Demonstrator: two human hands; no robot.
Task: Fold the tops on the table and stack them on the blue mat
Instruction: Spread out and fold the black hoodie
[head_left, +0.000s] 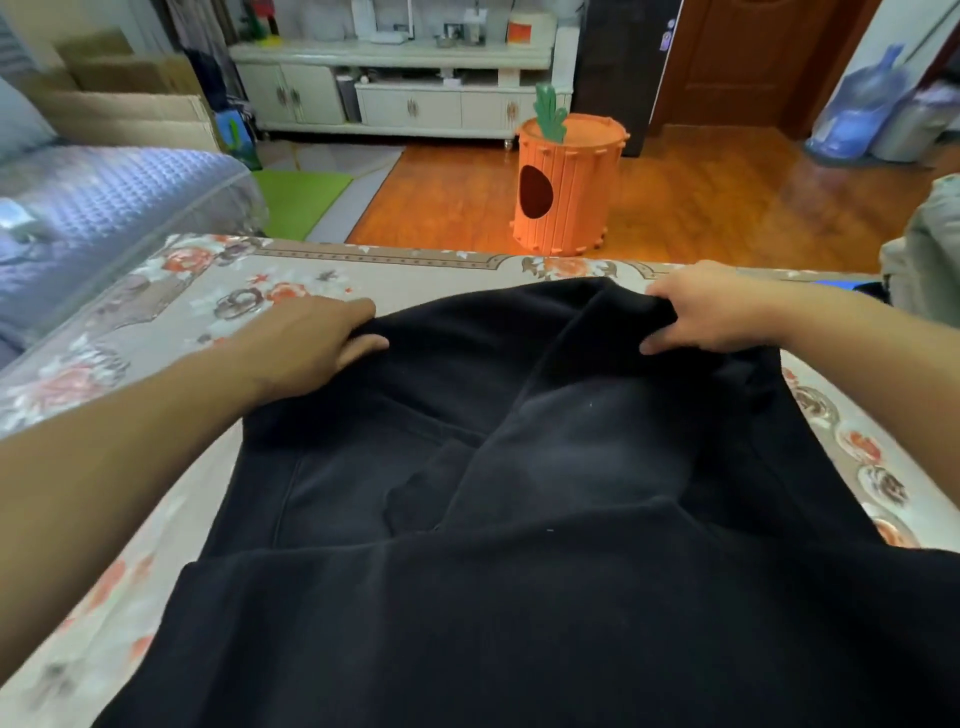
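1. My left hand (311, 340) grips the far left corner of the black top (519, 493), thumb on top and fingers curled under the edge.
2. My right hand (711, 309) pinches the far right corner the same way, with a bunched fold of cloth caught between thumb and fingers.
3. The top lies across the table (363, 270), on its flowered cover. Its long axis runs from the far edge I hold towards me, and the near end spills off the bottom of the view.
4. Both hands sit on the far edge, level with each other and well apart, so the cloth hangs slack between them and lies rumpled in the middle.
5. The blue mat (836, 284) shows only as a sliver at the far right, just beyond my right wrist, so the right hand is much the nearer one.
6. I judge the next move is to pull the far edge taut and flatten it before any fold.
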